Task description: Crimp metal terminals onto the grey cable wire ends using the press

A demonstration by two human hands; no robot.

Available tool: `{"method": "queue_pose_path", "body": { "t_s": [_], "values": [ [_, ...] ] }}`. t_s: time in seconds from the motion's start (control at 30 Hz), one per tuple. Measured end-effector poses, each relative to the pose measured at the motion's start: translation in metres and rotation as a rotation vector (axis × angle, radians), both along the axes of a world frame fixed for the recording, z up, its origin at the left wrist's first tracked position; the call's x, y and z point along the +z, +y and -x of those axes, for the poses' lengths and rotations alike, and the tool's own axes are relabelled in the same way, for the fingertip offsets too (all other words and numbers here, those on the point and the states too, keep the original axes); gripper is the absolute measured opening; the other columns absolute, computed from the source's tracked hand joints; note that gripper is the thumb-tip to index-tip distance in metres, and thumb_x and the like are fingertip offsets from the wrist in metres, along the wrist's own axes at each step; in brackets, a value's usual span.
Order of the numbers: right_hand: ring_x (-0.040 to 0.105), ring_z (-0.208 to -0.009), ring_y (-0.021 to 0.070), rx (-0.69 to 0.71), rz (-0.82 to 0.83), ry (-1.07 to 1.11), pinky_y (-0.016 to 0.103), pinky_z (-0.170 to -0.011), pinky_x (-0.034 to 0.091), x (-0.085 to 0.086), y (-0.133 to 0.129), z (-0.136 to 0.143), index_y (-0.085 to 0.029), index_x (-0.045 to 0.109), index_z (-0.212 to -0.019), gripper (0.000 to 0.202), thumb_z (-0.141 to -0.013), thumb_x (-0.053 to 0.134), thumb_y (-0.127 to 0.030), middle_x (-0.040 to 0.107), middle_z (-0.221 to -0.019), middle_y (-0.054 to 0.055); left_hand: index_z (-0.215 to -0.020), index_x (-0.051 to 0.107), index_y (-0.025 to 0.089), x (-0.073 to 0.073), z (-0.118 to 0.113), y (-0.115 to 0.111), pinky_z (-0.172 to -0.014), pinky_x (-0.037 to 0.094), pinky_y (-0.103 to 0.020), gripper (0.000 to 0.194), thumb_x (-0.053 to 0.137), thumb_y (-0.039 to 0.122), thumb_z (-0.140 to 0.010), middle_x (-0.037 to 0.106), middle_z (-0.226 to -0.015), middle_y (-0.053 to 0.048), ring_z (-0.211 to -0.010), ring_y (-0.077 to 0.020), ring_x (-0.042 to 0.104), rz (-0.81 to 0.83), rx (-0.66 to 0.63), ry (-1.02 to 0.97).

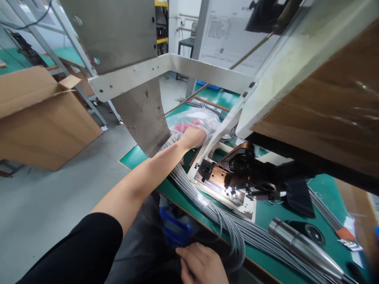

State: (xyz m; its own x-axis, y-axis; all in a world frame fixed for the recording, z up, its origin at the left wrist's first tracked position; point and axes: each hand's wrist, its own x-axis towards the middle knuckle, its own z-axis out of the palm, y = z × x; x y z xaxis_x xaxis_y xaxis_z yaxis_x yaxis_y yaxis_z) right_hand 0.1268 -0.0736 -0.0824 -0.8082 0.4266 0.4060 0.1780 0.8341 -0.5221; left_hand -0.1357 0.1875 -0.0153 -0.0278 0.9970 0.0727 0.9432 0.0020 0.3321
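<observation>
My left hand (194, 136) reaches forward to a clear plastic bag (211, 117) with pinkish-red contents (184, 127). Its fingers are hidden at the bag, so their state does not show. My right hand (205, 263) is low in front of my lap, fingers curled and closed together. Whether anything small is between them I cannot make out. A long bundle of grey cables (204, 201) runs along the table's front edge, passing under my left forearm and ending in loops above my right hand. Just beyond it stands a crimping-type bench machine (237, 173) with a lit working area.
A white metal frame (133, 81) with a grey plate surrounds my reach. A steel flask (304, 246) and a black cylinder (310, 232) stand at the right on the green table (130, 157). An open cardboard box (44, 126) is at left. A blue stool (176, 227) shows below.
</observation>
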Motion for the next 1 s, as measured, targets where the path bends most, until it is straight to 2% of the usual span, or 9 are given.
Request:
{"method": "queue_pose_path", "body": {
  "t_s": [0.17,0.27,0.37,0.4,0.5,0.57,0.67,0.87,1.0],
  "values": [
    [0.069,-0.063,0.0178,0.031,-0.006,0.064,0.028,-0.056,0.056,0.021,0.013,0.005,-0.019,0.066,-0.109,0.037,-0.08,0.049,-0.004,0.076,-0.081,0.002,-0.104,0.071,0.007,0.016,0.001,-0.04,-0.089,0.048,-0.039,0.027,0.048,0.016,-0.094,0.073,-0.104,-0.02,-0.103,-0.0292,0.068,-0.085,0.104,-0.111],
    [0.07,-0.068,0.0174,-0.032,0.063,0.125,0.028,-0.062,0.057,0.039,0.026,0.002,-0.021,0.066,-0.111,0.035,-0.084,0.051,-0.006,0.075,-0.083,0.003,-0.109,0.067,0.011,0.02,0.0,-0.089,-0.079,0.048,-0.034,0.03,0.042,0.022,-0.097,0.072,-0.097,-0.015,-0.092,-0.0245,0.067,-0.114,0.172,-0.223],
    [0.07,-0.076,0.0169,-0.215,0.201,0.194,0.028,-0.068,0.058,0.053,0.04,0.0,-0.024,0.068,-0.105,0.024,-0.09,0.054,-0.011,0.073,-0.086,0.003,-0.1,0.067,0.016,0.017,-0.009,-0.145,-0.059,0.043,-0.025,0.029,0.042,0.03,-0.099,0.063,-0.074,-0.003,-0.065,-0.0146,0.058,-0.044,0.08,-0.397],
    [0.069,-0.076,0.0167,-0.293,0.242,0.214,0.028,-0.069,0.057,0.056,0.044,0.001,-0.025,0.068,-0.104,0.021,-0.092,0.055,-0.013,0.073,-0.087,0.003,-0.099,0.066,0.016,0.016,-0.014,-0.161,-0.053,0.038,-0.023,0.031,0.04,0.034,-0.1,0.056,-0.065,0.001,-0.055,-0.0117,0.05,0.001,0.031,-0.531],
    [0.066,-0.07,0.0154,-0.467,0.315,0.29,0.029,-0.068,0.057,0.061,0.056,0.005,-0.025,0.066,-0.11,0.019,-0.093,0.061,-0.019,0.071,-0.094,0.003,-0.094,0.061,0.017,0.017,-0.033,-0.194,-0.046,0.022,-0.021,0.028,0.053,0.043,-0.098,0.033,-0.056,0.009,-0.046,-0.0072,0.026,0.283,-0.129,-1.239],
    [0.065,-0.071,0.0155,-0.488,0.297,0.353,0.031,-0.068,0.057,0.063,0.063,0.01,-0.025,0.065,-0.113,0.022,-0.092,0.065,-0.019,0.07,-0.099,0.005,-0.09,0.06,0.017,0.019,-0.046,-0.203,-0.047,0.017,-0.021,0.026,0.061,0.043,-0.095,0.031,-0.056,0.009,-0.047,-0.0063,0.022,0.436,-0.2,-1.498],
    [0.066,-0.075,0.0172,-0.465,0.174,0.363,0.032,-0.07,0.055,0.067,0.07,0.014,-0.025,0.067,-0.109,0.019,-0.092,0.066,-0.018,0.071,-0.092,0.003,-0.089,0.062,0.016,0.02,-0.061,-0.206,-0.048,0.017,-0.022,0.026,0.064,0.042,-0.093,0.034,-0.057,0.009,-0.049,-0.0065,0.023,0.523,-0.231,-1.589],
    [0.067,-0.075,0.0161,-0.416,-0.012,0.307,0.031,-0.07,0.053,0.074,0.076,0.011,-0.026,0.069,-0.105,0.02,-0.091,0.066,-0.013,0.071,-0.081,-0.001,-0.087,0.061,0.016,0.011,-0.067,-0.205,-0.047,0.021,-0.021,0.031,0.063,0.046,-0.093,0.037,-0.056,0.008,-0.049,-0.0072,0.028,0.537,-0.208,-1.544],
    [0.066,-0.072,0.0175,-0.494,0.036,0.316,0.032,-0.067,0.053,0.071,0.077,0.008,-0.024,0.066,-0.09,0.006,-0.088,0.068,-0.018,0.069,-0.079,0.001,-0.096,0.065,0.017,0.01,-0.067,-0.209,-0.055,0.034,-0.022,0.029,0.059,0.045,-0.094,0.053,-0.068,0.003,-0.058,-0.0102,0.044,0.425,-0.255,-1.354]
  ]
}}
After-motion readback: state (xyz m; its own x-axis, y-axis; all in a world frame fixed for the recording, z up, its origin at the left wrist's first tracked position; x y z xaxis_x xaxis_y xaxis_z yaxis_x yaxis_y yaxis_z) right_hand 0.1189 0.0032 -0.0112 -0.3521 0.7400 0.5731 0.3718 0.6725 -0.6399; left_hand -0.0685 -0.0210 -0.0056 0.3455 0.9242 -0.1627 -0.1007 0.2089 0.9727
